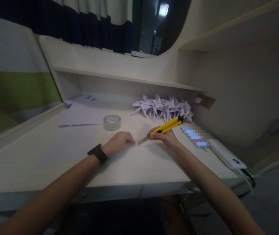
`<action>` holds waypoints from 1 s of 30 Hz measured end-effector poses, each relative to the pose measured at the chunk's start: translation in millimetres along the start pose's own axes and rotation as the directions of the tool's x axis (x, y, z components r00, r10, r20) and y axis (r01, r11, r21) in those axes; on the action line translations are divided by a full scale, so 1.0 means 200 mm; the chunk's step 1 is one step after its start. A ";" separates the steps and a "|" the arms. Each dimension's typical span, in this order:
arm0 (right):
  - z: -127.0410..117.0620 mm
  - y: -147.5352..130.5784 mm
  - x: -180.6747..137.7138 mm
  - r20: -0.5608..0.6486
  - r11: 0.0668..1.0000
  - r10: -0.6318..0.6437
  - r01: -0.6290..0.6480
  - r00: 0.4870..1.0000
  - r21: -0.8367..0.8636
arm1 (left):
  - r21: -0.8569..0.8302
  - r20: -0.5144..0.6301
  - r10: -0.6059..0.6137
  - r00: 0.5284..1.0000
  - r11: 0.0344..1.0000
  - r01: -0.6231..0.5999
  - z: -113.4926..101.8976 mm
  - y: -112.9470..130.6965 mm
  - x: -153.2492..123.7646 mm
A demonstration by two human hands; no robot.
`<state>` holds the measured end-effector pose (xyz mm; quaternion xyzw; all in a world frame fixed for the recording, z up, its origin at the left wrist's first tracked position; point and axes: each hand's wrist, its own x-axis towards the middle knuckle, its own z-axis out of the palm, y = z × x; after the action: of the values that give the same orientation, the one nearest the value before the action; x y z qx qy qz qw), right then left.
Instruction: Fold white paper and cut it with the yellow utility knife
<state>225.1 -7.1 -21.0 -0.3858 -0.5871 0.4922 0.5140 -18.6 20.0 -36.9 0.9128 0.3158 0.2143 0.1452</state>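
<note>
- Head view, looking down on pale desk (129,169) with shelf above the back edge.
- Right hand (166,137): clenched around yellow utility knife (168,125), blade out, pointing left and down.
- Blade tip just beside fingertips of left hand (120,141); contact with the surface not resolvable.
- Left hand: loosely curled, knuckles up, fingertips down on desk, grasping nothing; black wristband (97,153) on the wrist.
- Corner of white sheet (146,126) visible between the two hands, behind the blade.
- Tape roll (112,122) lying flat, just behind left hand.
- Larger sheets of paper (83,115) further left, near the back.
- Pile of folded paper shapes (164,107) against the back wall, behind the knife.
- White power bank (225,155) at the right desk edge, cable attached, well apart from both hands.
</note>
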 end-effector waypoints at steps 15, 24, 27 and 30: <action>0.01 -0.01 -0.01 0.011 0.999 -0.001 0.001 1.000 -0.038 | -0.015 -0.011 -0.001 1.000 1.000 0.001 0.01 -0.01 -0.01; 0.00 -0.01 0.00 0.031 0.999 -0.005 0.007 1.000 -0.049 | -0.011 -0.004 0.001 1.000 1.000 -0.001 -0.01 0.02 -0.01; 0.00 -0.01 0.00 0.028 0.998 -0.009 0.011 1.000 -0.056 | 0.011 -0.004 0.000 1.000 1.000 0.000 -0.01 0.02 -0.01; 0.00 -0.01 0.00 0.024 0.999 -0.009 0.010 1.000 -0.048 | 0.026 0.002 0.013 1.000 1.000 -0.013 -0.01 0.02 -0.01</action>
<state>225.5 -7.8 -20.0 -0.3894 -0.6066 0.4802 0.4998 -19.1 15.6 -33.9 0.9169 0.3124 0.2102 0.1321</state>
